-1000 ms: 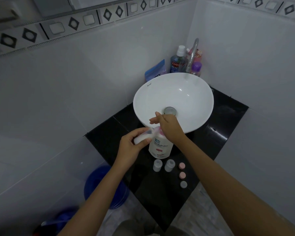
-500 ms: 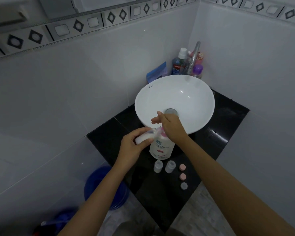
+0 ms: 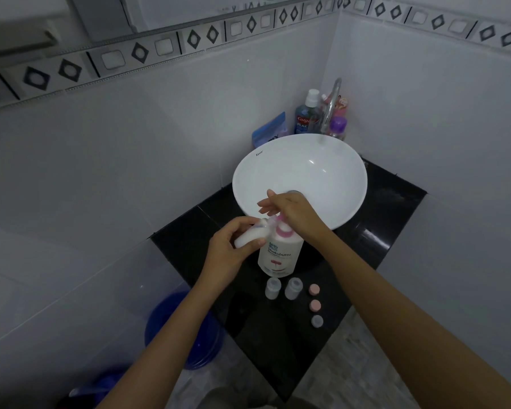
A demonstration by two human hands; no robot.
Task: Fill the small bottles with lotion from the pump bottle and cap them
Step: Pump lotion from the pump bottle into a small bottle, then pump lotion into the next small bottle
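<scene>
A white pump bottle (image 3: 279,255) with a pink collar stands on the black counter (image 3: 283,343) in front of the basin. My right hand (image 3: 289,211) rests palm down on its pump head. My left hand (image 3: 229,252) holds a small white bottle (image 3: 250,237) tilted, its mouth up against the pump spout. Two small uncapped bottles (image 3: 271,287) (image 3: 293,287) stand just in front of the pump bottle. To their right lie two pink caps (image 3: 314,289) (image 3: 315,305) and one grey cap (image 3: 317,320), in a row.
A white bowl basin (image 3: 331,178) sits behind the pump bottle, with a chrome tap (image 3: 332,104) and several toiletry bottles (image 3: 306,115) in the corner. White tiled walls close in left and right. A blue bucket (image 3: 183,329) stands on the floor below left.
The pink pump collar now shows more below my right hand; the pump head has risen slightly. The left hand keeps the small bottle at the spout.
</scene>
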